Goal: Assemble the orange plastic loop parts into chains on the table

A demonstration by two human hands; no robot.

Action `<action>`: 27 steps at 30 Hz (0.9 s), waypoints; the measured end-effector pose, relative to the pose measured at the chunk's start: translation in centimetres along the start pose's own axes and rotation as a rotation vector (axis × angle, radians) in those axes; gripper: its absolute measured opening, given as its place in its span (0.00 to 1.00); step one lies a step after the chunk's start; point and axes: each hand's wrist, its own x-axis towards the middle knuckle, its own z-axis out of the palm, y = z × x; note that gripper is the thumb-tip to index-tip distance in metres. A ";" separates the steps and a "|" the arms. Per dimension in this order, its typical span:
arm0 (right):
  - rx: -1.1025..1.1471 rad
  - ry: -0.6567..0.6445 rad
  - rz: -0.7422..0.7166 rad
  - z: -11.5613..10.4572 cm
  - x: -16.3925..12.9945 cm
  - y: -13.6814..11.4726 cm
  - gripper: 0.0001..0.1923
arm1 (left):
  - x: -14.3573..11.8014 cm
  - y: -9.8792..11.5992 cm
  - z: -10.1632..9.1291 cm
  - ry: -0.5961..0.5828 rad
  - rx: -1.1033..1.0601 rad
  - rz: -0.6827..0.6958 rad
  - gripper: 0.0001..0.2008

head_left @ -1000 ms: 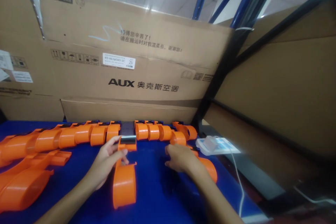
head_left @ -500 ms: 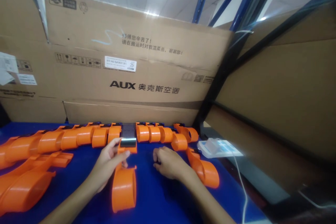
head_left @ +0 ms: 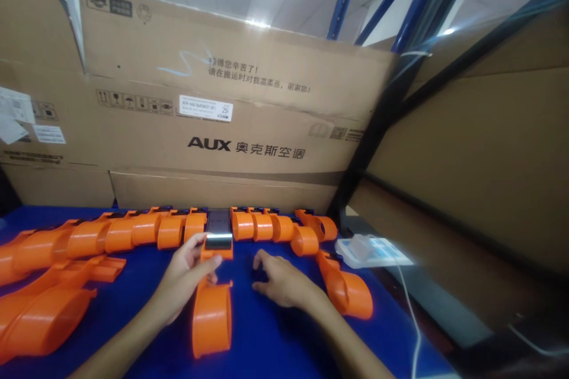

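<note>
The orange tape dispenser (head_left: 212,307) lies at six o'clock on the blue table (head_left: 267,337). The left hand (head_left: 184,275) pinches its head, hiding the neck. The right hand (head_left: 281,281) rests at three o'clock, fingers loosely spread over something dark, too hidden to identify.

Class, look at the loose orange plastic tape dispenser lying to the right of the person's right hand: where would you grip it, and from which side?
Probably grip the orange plastic tape dispenser across its narrow neck, coming from above. The round drum end is wider, while the neck lies flat and exposed on the blue table, near the right hand.
</note>
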 end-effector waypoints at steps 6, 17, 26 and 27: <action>0.436 0.243 -0.176 0.6 0.8 -1.0 0.14 | -0.1 -0.3 0.1 0.029 0.013 0.002 0.22; 1.126 0.536 -0.290 1.6 1.0 -5.5 0.14 | 0.0 -0.3 0.1 0.050 0.011 0.051 0.21; 1.069 0.637 -0.294 2.2 1.3 -4.9 0.14 | -0.2 -0.4 0.0 0.045 0.064 0.062 0.20; 1.037 0.645 -0.302 2.3 1.3 -4.8 0.14 | -0.2 -0.4 0.0 0.045 0.065 0.065 0.20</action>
